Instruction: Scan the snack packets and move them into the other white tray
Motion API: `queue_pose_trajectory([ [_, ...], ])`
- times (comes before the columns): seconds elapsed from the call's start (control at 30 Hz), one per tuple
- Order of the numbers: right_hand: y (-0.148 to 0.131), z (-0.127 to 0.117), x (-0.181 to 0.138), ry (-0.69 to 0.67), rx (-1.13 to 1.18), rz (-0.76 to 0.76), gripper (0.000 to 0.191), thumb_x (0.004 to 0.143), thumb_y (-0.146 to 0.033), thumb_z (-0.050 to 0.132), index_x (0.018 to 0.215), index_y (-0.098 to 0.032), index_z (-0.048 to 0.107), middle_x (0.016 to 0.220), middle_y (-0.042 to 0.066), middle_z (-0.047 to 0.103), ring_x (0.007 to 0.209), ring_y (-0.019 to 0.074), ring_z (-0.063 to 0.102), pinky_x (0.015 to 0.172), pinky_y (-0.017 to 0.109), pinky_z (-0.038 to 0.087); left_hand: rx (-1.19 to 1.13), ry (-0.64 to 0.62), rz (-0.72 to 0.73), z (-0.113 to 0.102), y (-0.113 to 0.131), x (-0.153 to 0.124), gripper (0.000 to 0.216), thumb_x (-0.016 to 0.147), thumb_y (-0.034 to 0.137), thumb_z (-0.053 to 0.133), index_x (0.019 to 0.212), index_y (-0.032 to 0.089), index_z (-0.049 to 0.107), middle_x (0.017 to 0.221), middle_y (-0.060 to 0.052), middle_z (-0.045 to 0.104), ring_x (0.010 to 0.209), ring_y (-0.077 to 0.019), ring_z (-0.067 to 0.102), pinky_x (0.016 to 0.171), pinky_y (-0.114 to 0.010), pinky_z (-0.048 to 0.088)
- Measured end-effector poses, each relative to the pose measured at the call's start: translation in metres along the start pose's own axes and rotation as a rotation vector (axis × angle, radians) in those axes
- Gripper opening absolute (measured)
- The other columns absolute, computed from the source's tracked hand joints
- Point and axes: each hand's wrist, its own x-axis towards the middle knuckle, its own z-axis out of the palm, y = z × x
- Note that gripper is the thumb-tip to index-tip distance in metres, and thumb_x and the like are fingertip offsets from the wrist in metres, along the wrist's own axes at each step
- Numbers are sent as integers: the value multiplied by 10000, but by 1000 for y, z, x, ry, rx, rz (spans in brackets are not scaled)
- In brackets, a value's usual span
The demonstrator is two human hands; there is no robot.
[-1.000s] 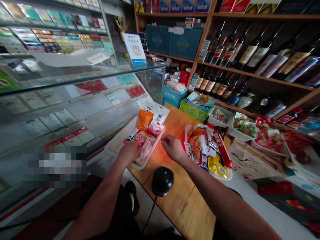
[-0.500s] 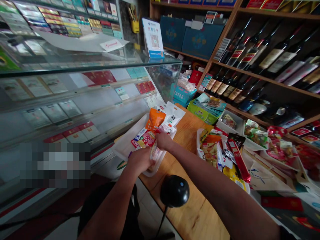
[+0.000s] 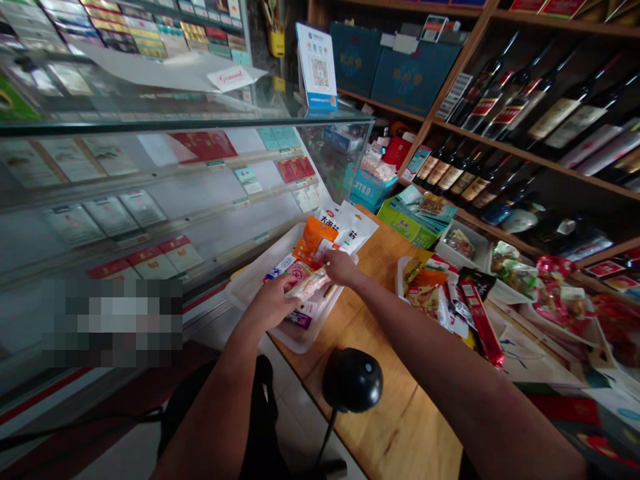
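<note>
A white plastic tray (image 3: 249, 293) of packaged snacks stands on the wooden counter. Over it, a long pale snack packet in clear wrapping (image 3: 309, 285) is held between my hands. My left hand (image 3: 273, 303) closes on its near left end, and my right hand (image 3: 341, 268) pinches its far right end. Beneath and beside it lie an orange snack bag (image 3: 316, 240), a red and pink packet (image 3: 299, 269) and a purple-edged packet (image 3: 299, 320), the last partly hidden by my left hand. White snack bags (image 3: 357, 230) lean at the tray's far end.
On the wooden counter (image 3: 400, 413), a black rounded device on a cable (image 3: 353, 380) stands near me. A second snack tray (image 3: 401, 273) sits right. The glass display case (image 3: 200, 173) borders the left; a bottle shelf (image 3: 500, 140) rises behind.
My hands have lifted and turned the pale packet so it lies more crosswise over the tray. My left hand has shifted slightly left, uncovering the purple-edged packet; my right moved slightly right.
</note>
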Motion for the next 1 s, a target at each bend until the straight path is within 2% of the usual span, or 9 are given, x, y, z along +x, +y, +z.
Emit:
queue_pose_trajectory([
  [0.13, 14, -19, -27, 122, 284, 63, 263, 783, -115, 599, 990, -170, 752, 984, 56, 751, 913, 188, 675, 780, 245, 487, -328, 162, -70, -11, -4, 2, 497, 654, 294, 783, 1127, 183, 678, 1041, -71, 724, 897, -241, 688, 767, -324, 532],
  [0.27, 27, -26, -60, 237, 524, 122, 211, 761, -126, 593, 917, -157, 732, 843, 21, 727, 732, 136, 633, 674, 223, 460, -582, 134, -62, -11, 4, -2, 485, 653, 321, 802, 1087, 153, 668, 948, -60, 722, 838, -208, 680, 742, -300, 530],
  [0.43, 40, -26, -101, 330, 634, 119, 154, 744, -177, 586, 854, -150, 690, 772, -1, 679, 670, 120, 586, 641, 222, 442, -657, 160, -24, 2, 18, -8, 371, 680, 367, 805, 945, 147, 668, 837, -34, 699, 707, -153, 641, 659, -258, 509],
  [0.57, 47, -22, -130, 394, 627, 153, 121, 737, -224, 587, 815, -162, 657, 706, -16, 635, 621, 118, 553, 598, 223, 424, -620, 177, 16, 16, 26, -14, 350, 715, 400, 784, 937, 154, 673, 796, -17, 685, 664, -131, 616, 605, -229, 479],
  [0.73, 54, -20, -165, 463, 783, 160, 187, 787, -285, 564, 900, -169, 660, 721, -7, 650, 593, 122, 561, 569, 230, 443, -796, 73, -38, 31, 38, -17, 368, 697, 320, 791, 988, 176, 617, 821, 8, 673, 622, -111, 614, 549, -214, 485],
  [0.83, 53, -24, -189, 492, 848, 131, 239, 800, -305, 546, 934, -173, 694, 910, 43, 712, 758, 154, 640, 672, 256, 510, -925, -35, -114, 39, 41, -18, 320, 692, 267, 777, 936, 175, 593, 824, 4, 684, 598, -105, 627, 514, -199, 481],
  [0.93, 49, -28, -214, 504, 891, 100, 255, 781, -309, 580, 958, -177, 708, 1056, 72, 719, 921, 192, 668, 795, 307, 547, -1015, -134, -138, 46, 41, -19, 229, 710, 215, 741, 898, 141, 634, 830, -33, 704, 638, -114, 661, 566, -211, 524],
  [1.0, 47, -28, -228, 528, 900, 126, 281, 776, -343, 630, 983, -171, 709, 981, 71, 730, 858, 184, 676, 791, 317, 553, -1044, -204, -128, 50, 43, -21, 225, 722, 191, 714, 929, 114, 676, 870, -76, 726, 709, -144, 697, 646, -248, 562],
])
